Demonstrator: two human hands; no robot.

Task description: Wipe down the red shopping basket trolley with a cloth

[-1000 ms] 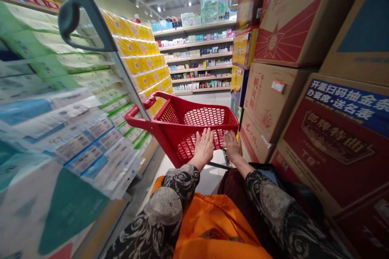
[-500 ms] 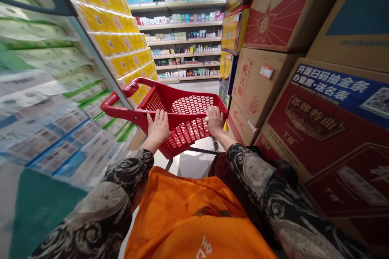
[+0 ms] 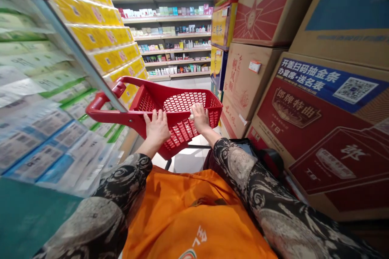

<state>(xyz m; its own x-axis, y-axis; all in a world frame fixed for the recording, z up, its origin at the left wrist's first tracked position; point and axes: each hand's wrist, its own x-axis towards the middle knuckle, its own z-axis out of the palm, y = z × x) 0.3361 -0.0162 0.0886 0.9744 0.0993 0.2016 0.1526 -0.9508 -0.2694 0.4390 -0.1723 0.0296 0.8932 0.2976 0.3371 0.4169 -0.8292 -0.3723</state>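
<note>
A red plastic shopping cart basket point(image 3: 209, 107) with a perforated wall stands in the aisle right in front of me. My left hand point(image 3: 156, 127) is closed over its near rim on the left side. My right hand point(image 3: 200, 117) grips the near rim toward the middle, fingers curled over the edge. The basket's red handle point(image 3: 100, 103) sticks out to the left. The inside of the basket shows nothing in it. An orange vest point(image 3: 194, 218) covers my chest at the bottom of the view.
Shelves of packed tissue, green, blue and yellow point(image 3: 100, 44), line the left side, with a grey pole point(image 3: 75, 48) crossing them. Stacked cardboard cartons point(image 3: 304, 101) close the right side. Shelves of small bottles point(image 3: 176, 40) stand at the aisle's far end, beyond a pale floor point(image 3: 188, 83).
My hands went from resting on the basket's outer wall up to its near rim and closed on it. The basket has shifted left and nearer in view.
</note>
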